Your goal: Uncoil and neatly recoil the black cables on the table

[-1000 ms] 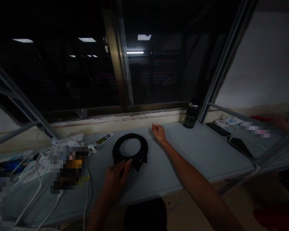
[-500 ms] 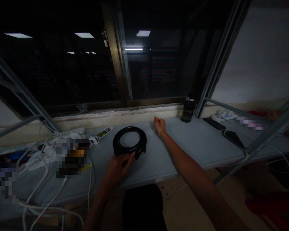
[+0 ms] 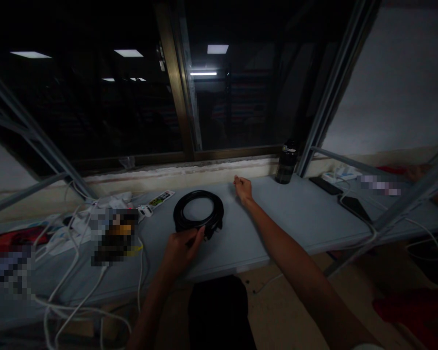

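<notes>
A coiled black cable [image 3: 219, 206] lies flat in a ring on the grey tabletop, its plug ends at the near right of the coil. My left hand [image 3: 180, 249] is at the near edge of the ring, thumb and fingers closed on the cable; the exact grip is partly hidden. Beyond and to the right of the coil, my right hand [image 3: 244, 188] rests on the table as a loose fist, with nothing visible in it and apart from the cable. A dark bottle [image 3: 286, 164] stands upright farther right, by the window ledge.
White cords [image 3: 68, 265] tangle on the left beside a blurred-out item and a small printed packet [image 3: 161, 198]. Metal posts [image 3: 319, 116] frame the table [image 3: 295, 218]. On the right lie dark flat devices [image 3: 355, 208], and another person's hand [image 3: 419, 172] shows.
The view has shifted slightly, showing a little more on the left. Both hands and the coiled cable otherwise keep their positions.
</notes>
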Available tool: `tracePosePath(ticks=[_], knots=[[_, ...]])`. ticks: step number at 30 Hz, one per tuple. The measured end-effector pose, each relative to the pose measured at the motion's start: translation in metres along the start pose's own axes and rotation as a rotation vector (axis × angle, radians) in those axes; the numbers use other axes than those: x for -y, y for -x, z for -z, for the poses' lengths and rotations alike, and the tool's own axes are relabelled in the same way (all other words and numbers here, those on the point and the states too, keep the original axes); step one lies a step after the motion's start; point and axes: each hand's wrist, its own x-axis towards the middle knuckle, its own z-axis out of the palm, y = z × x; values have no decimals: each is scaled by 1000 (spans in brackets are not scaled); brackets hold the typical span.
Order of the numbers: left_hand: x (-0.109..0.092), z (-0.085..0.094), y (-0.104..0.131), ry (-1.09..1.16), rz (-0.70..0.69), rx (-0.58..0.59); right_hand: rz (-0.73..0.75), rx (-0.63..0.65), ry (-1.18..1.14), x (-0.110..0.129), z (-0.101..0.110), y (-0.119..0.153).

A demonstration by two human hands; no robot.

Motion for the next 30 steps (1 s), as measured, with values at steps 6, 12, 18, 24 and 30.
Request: tracePosePath(ticks=[6, 12, 18, 24, 30], knots=[[1, 0, 1, -16, -4, 0, -7, -5, -19, 4, 1, 0], [3, 0, 0, -27, -19, -23, -3, -10, -33, 7, 1, -2], [-1, 1, 0, -16, -27, -35, -4, -4, -46, 6, 1, -1], [-3, 3, -1, -9, -24, -34, -4, -3, -48, 8, 2, 0], [-3, 3, 0, -12, 7, -16, 2, -14, -44, 8, 2, -1]])
